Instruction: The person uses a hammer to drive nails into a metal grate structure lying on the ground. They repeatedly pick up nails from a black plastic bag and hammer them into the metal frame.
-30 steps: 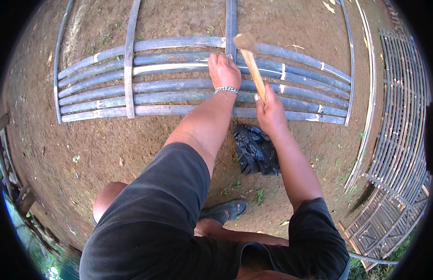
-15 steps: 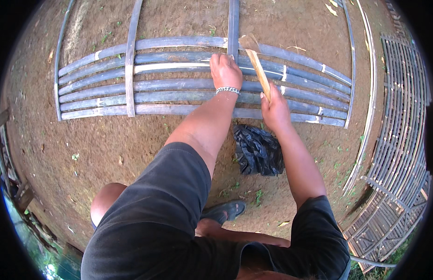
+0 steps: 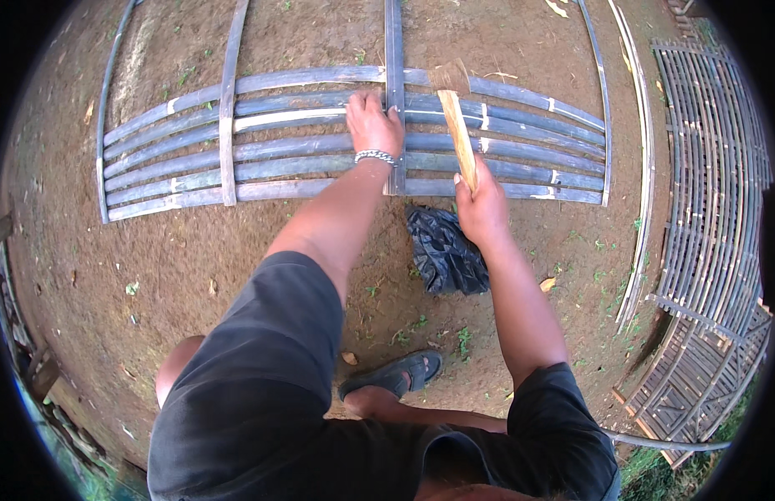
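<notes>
My right hand (image 3: 482, 203) grips the wooden handle of a hatchet (image 3: 459, 134), its broad brownish head pointing away over the far slats. My left hand (image 3: 373, 123), with a chain bracelet at the wrist, is over the bamboo slats (image 3: 295, 149) just left of the middle upright strip (image 3: 394, 58). Its thumb stands apart from the slightly blurred fingers, and I see nothing in it. Several dark split-bamboo slats lie side by side across the upright strips, forming a lattice on the ground. One slat by my left hand shows a pale face.
A crumpled black plastic bag (image 3: 446, 255) lies on the soil below the lattice, near my right forearm. My sandalled foot (image 3: 396, 376) is nearer. At the right are long thin bamboo strips (image 3: 644, 167) and a finished-looking slatted bamboo panel (image 3: 709, 184).
My left hand has shifted left off the middle strip, its thumb now apart. The hatchet stays in my right hand, more upright. The whole view has shifted slightly.
</notes>
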A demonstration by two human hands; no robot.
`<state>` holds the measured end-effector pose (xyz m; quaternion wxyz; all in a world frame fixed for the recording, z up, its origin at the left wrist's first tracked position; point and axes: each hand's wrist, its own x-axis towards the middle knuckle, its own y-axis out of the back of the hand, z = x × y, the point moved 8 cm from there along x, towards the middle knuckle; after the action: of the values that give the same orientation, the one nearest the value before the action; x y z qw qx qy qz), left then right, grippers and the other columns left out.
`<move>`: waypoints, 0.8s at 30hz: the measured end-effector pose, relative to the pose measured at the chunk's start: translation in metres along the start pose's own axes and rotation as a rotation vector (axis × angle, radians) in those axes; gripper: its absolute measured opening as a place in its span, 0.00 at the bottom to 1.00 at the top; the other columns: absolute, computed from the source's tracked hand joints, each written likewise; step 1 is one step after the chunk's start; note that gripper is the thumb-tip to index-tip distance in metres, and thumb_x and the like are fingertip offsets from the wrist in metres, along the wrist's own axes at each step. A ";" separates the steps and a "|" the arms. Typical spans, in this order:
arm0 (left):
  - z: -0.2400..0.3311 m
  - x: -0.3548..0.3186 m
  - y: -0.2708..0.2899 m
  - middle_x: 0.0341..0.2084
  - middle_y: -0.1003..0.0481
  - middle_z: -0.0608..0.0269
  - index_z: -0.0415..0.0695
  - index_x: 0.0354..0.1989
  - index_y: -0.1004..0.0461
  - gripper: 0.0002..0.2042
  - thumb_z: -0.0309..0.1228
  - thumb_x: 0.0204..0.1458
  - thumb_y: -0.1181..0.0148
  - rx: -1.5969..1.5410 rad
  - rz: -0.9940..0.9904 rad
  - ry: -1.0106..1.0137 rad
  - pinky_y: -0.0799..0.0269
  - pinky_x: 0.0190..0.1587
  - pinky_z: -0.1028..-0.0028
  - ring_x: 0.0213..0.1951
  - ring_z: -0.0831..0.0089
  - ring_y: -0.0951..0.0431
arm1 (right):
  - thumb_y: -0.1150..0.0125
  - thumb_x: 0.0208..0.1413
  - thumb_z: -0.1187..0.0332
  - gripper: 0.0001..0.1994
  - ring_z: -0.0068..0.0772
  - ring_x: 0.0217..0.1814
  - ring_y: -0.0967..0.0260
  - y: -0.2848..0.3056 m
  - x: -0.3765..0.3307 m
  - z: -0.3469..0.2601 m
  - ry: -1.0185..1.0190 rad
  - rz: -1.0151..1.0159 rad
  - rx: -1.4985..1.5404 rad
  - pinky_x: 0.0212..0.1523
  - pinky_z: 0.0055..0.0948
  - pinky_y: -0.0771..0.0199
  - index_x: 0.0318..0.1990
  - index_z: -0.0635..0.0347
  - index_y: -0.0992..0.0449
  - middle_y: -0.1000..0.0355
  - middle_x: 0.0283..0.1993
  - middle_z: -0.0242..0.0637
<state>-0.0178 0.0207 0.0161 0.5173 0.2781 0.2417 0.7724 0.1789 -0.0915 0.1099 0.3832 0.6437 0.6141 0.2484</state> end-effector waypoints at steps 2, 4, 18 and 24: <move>-0.002 0.010 0.004 0.68 0.41 0.47 0.42 0.71 0.40 0.38 0.44 0.54 0.35 0.230 -0.221 -0.083 0.52 0.72 0.48 0.71 0.49 0.45 | 0.42 0.63 0.68 0.24 0.66 0.57 0.28 -0.003 -0.006 0.007 -0.058 -0.040 0.010 0.56 0.52 0.26 0.66 0.59 0.34 0.26 0.55 0.61; -0.010 0.024 0.009 0.75 0.49 0.46 0.44 0.76 0.49 0.43 0.56 0.58 0.42 0.533 -0.260 -0.197 0.61 0.75 0.45 0.77 0.49 0.54 | 0.42 0.63 0.68 0.24 0.66 0.57 0.28 -0.009 -0.006 -0.005 -0.044 -0.050 0.013 0.56 0.52 0.26 0.66 0.60 0.34 0.26 0.55 0.61; -0.027 0.035 -0.013 0.79 0.81 0.57 0.57 0.80 0.73 0.54 0.72 0.55 0.53 0.746 -1.013 0.018 0.79 0.73 0.34 0.77 0.50 0.84 | 0.45 0.65 0.69 0.24 0.67 0.58 0.29 -0.044 0.030 -0.015 0.077 -0.079 0.013 0.56 0.55 0.27 0.67 0.62 0.36 0.29 0.59 0.62; -0.024 0.038 -0.013 0.79 0.81 0.57 0.58 0.80 0.74 0.53 0.71 0.56 0.54 0.749 -1.044 0.034 0.79 0.73 0.35 0.77 0.50 0.84 | 0.46 0.66 0.69 0.24 0.68 0.57 0.29 -0.047 0.036 -0.005 0.034 -0.130 -0.103 0.56 0.54 0.26 0.68 0.61 0.38 0.29 0.59 0.62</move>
<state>-0.0378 0.0588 -0.0030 0.6891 0.2736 0.6068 0.2865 0.1510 -0.0575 0.0699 0.4205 0.5776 0.6475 0.2652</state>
